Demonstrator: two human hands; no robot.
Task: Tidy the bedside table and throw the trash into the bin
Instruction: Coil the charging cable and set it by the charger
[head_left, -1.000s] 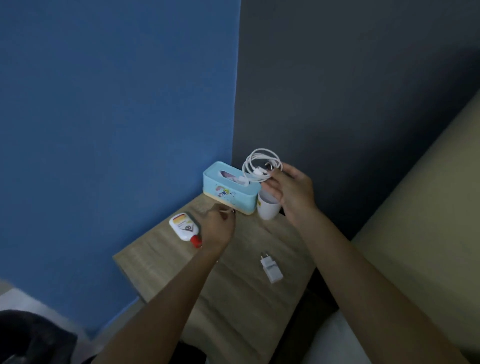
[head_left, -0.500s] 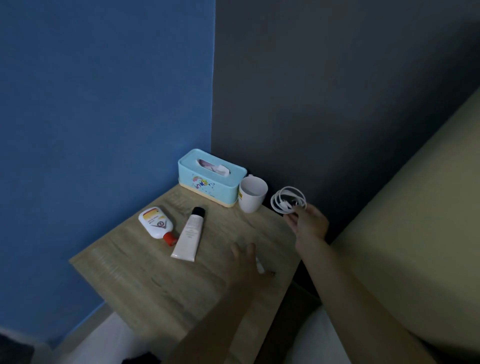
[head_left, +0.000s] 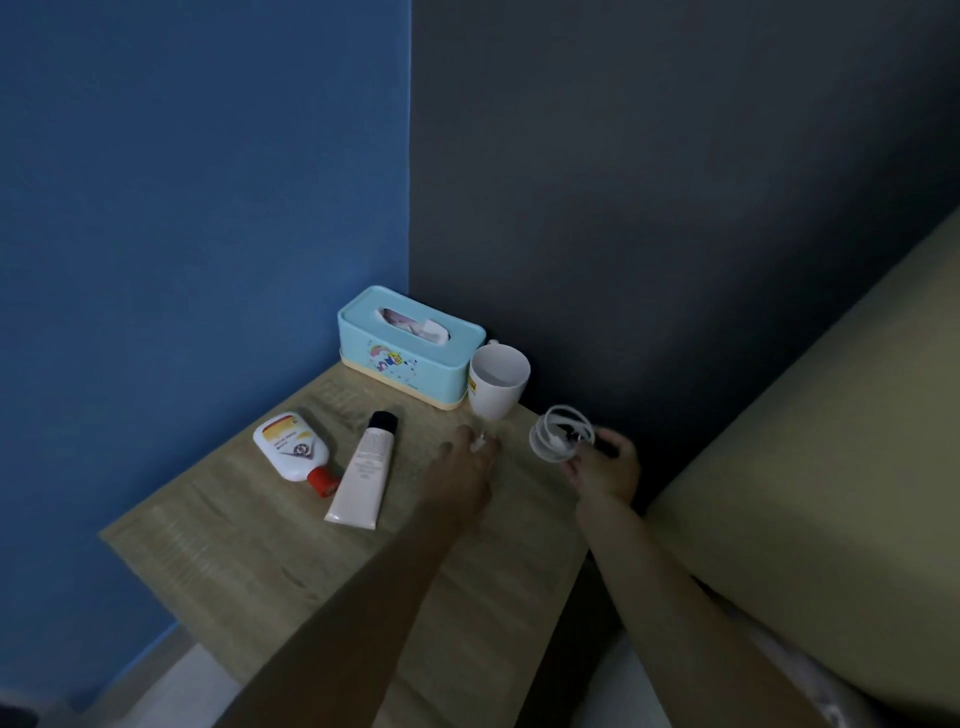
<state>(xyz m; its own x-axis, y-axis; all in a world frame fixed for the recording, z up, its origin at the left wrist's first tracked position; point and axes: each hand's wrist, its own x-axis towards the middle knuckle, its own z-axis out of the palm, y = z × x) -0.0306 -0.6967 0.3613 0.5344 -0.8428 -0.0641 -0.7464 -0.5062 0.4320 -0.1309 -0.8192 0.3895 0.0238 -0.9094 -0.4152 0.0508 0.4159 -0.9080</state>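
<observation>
On the wooden bedside table stand a light blue tissue box and a white cup at the back. A white bottle with a red cap and a white tube with a black cap lie to the left. My right hand holds a coiled white cable at the table's right edge. My left hand is closed on a small white charger plug, just in front of the cup; most of the plug is hidden by my fingers.
A blue wall runs along the left and a dark grey wall along the back. A beige bed or mattress fills the right side, close beside the table. No bin is in view.
My right hand carried the cable from above the cup down to the table's right edge. My left hand left the bottle and tube, reached the plug and lifted it toward the cup.
</observation>
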